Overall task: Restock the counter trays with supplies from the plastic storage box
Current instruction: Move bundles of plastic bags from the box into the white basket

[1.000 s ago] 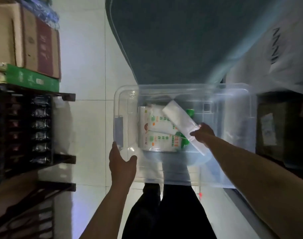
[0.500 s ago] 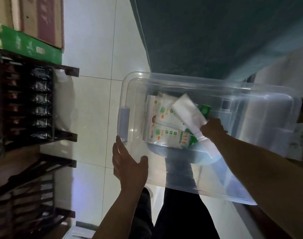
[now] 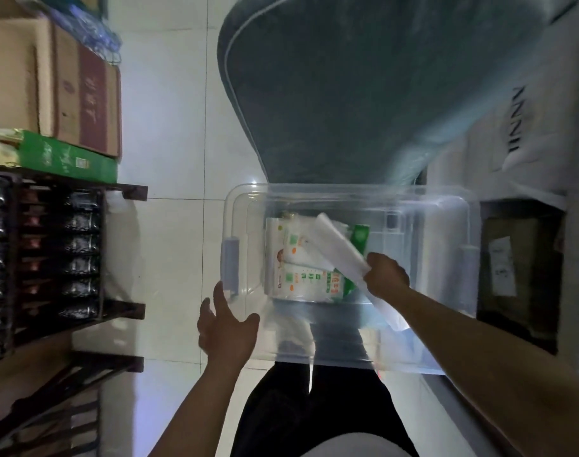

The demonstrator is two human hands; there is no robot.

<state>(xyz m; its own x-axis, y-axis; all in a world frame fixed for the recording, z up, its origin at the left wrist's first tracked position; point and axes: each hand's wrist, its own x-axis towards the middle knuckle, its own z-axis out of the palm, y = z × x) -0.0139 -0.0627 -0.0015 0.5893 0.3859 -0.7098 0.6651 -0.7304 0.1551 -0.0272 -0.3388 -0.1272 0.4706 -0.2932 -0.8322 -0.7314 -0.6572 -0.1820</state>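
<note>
The right hand keeps its closed grip on a long white packet, now tilted up over the packs under it inside the plastic storage box — lifting out has begun. The left hand, fingers spread and empty, has drifted just off the box's near corner.
</note>
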